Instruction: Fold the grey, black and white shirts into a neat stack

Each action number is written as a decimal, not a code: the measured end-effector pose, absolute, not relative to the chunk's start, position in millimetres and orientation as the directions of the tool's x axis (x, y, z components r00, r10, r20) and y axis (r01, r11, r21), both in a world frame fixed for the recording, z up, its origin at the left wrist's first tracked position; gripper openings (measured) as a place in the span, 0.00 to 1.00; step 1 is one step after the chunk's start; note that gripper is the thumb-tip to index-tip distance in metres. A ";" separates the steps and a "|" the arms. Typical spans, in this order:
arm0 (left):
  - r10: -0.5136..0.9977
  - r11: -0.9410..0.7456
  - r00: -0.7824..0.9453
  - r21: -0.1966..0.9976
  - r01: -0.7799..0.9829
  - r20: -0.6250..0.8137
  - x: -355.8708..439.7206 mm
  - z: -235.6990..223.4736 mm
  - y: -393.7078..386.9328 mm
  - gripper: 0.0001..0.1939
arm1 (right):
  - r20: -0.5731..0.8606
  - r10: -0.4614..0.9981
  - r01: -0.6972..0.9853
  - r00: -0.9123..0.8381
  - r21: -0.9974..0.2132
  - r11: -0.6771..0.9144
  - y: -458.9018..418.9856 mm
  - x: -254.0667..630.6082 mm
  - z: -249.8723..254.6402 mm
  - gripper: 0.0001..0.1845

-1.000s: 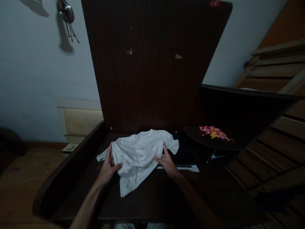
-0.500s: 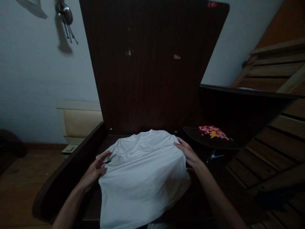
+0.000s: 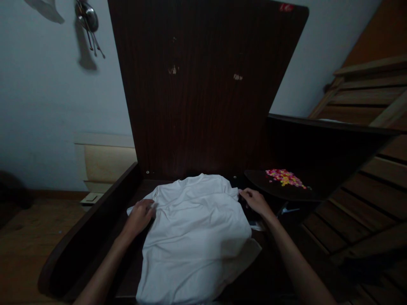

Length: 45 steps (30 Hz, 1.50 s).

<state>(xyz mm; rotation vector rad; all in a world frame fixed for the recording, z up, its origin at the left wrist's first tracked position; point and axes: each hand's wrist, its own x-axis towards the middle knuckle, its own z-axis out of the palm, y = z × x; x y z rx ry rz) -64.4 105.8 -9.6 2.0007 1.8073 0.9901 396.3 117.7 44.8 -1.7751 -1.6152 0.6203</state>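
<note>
A white T-shirt lies spread on the dark wooden desktop, its neckline toward the upright back panel and its lower part toward me. Soft wrinkles run across the chest. My left hand is at the left sleeve, fingers bent and closed on the cloth; part of the sleeve is hidden under it. On the other side, my right hand pinches the end of the right sleeve between thumb and fingers. A small pale item shows beside the shirt below my right hand, too dim to name.
A tall dark back panel stands behind the shirt. To the right, a dark rounded shelf bears a pile of small pink, red and yellow pieces. A raised side edge bounds the desk at left. Wooden slats stand far right.
The shirt's raised front has come down and lies flatter. My left hand has moved right and up onto the left sleeve; my right hand has shifted to the right sleeve's end, which now sticks out.
</note>
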 end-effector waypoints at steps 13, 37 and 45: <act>0.994 -0.093 0.072 0.273 0.958 0.086 -42.3 -38.4 154.4 0.30 | 0.132 0.974 0.920 0.183 -0.372 -0.122 183.1 391.2 41.8 0.13; 0.941 0.013 -0.061 0.145 0.989 0.333 -27.2 -8.7 69.0 0.19 | 0.035 0.998 0.844 -0.059 -0.533 0.068 92.3 380.2 44.2 0.20; 0.977 0.043 -0.119 0.382 0.923 0.177 -33.7 -18.0 74.3 0.14 | 0.044 0.998 0.892 0.034 -0.452 -0.010 62.6 379.8 30.2 0.17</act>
